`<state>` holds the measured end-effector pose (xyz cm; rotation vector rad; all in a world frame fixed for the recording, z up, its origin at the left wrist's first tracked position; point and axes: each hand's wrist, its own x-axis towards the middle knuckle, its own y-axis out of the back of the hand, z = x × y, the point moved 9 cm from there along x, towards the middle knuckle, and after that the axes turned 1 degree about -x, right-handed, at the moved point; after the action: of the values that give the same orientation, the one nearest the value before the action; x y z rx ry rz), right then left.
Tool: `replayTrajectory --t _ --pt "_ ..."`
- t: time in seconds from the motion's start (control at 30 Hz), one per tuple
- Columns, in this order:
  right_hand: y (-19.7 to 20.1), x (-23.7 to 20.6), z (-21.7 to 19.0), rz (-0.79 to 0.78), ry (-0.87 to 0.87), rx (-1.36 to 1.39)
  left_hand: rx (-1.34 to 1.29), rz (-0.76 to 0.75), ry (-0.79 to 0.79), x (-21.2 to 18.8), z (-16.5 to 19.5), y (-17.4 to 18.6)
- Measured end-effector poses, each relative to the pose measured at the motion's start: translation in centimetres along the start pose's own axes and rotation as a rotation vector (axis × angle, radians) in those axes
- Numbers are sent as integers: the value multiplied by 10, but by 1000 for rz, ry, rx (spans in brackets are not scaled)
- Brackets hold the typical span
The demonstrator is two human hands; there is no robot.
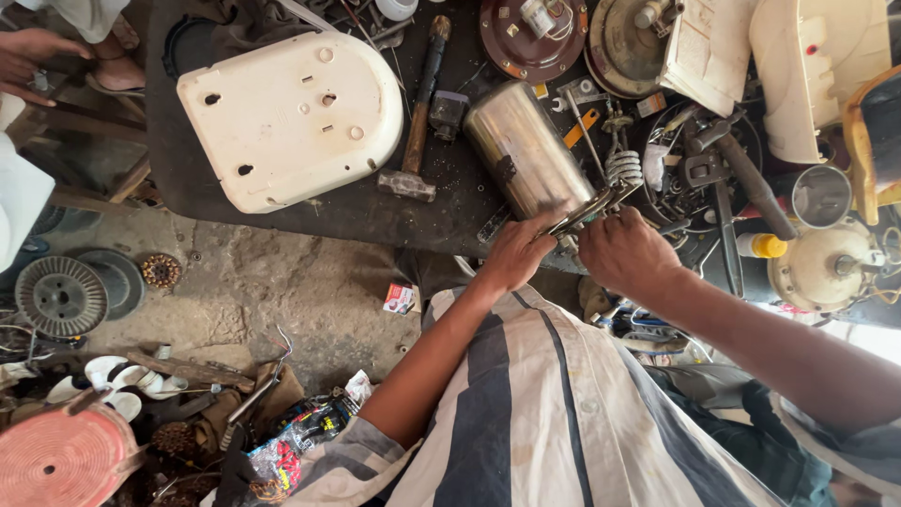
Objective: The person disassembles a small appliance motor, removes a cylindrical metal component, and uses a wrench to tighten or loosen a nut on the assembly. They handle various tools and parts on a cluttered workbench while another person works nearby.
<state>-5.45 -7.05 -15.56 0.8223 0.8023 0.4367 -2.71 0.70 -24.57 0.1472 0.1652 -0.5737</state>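
Cluttered repair workshop: dark, grimy table (pixel 310 221) across the upper frame, cracked concrete floor (pixel 272 291) below it at left. Lying tilted at centre of the table, a dented, polished steel cylinder (pixel 526 150), its open lower end toward the table's near edge. Left hand (pixel 514 253) at that end, fingers curled and clamped on the rim and the bent metal strips (pixel 582 214) jutting from it. Right hand (pixel 627 252) just beside, fingers closed on the same strips; exact grip hidden behind the knuckles. Judging by this, a fitting or freeing step on the cylinder's end hardware; next move likely calls for a steady hold with the left and a careful twist or pull with the right. Nearby: wooden-handled hammer (pixel 418 122) with rusty head, cream plastic appliance base (pixel 291 117), smooth and rounded, at upper left, coiled spring (pixel 623 167), round maroon plate (pixel 532 38) at top.
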Motion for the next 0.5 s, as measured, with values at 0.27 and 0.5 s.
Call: replayTrajectory --t 0.27,0.5 --pt "-10 -3 -2 69 62 -36 -56 76 -213 -2 19 4" --pt "-10 -12 15 249 25 136 28 -41 53 1 0 -4"
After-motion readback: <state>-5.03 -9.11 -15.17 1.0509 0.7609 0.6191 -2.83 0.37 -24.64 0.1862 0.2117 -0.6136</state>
